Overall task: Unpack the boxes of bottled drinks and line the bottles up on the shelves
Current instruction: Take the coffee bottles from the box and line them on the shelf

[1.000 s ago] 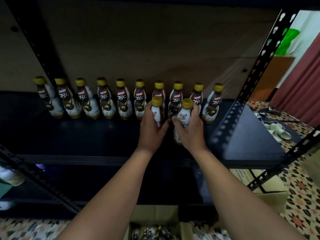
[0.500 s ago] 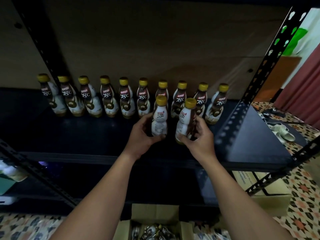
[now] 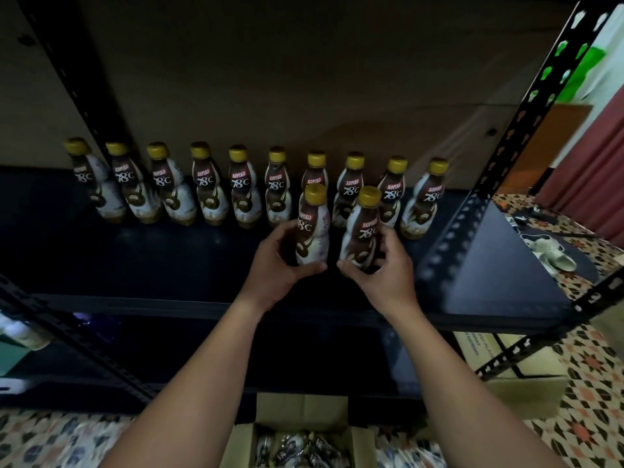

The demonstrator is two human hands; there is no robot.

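Two brown-and-white coffee bottles with gold caps stand upright on the dark shelf (image 3: 169,265), in front of a back row of several matching bottles (image 3: 209,190). My left hand (image 3: 273,265) grips the left front bottle (image 3: 312,231) around its base. My right hand (image 3: 385,268) grips the right front bottle (image 3: 363,234) the same way. The labels of both face me. An open cardboard box (image 3: 300,434) with more bottles lies on the floor below.
Black perforated uprights (image 3: 506,130) frame the shelf at the right and left. A lower shelf (image 3: 202,359) sits beneath, with a pale bottle (image 3: 20,332) at its far left. Another cardboard box (image 3: 526,376) and sandals (image 3: 547,251) rest on the patterned floor to the right.
Both hands slid from the bottles' shoulders down to their bases and turned the bottles, so that their labels now face me. The two bottles stand a little further apart.
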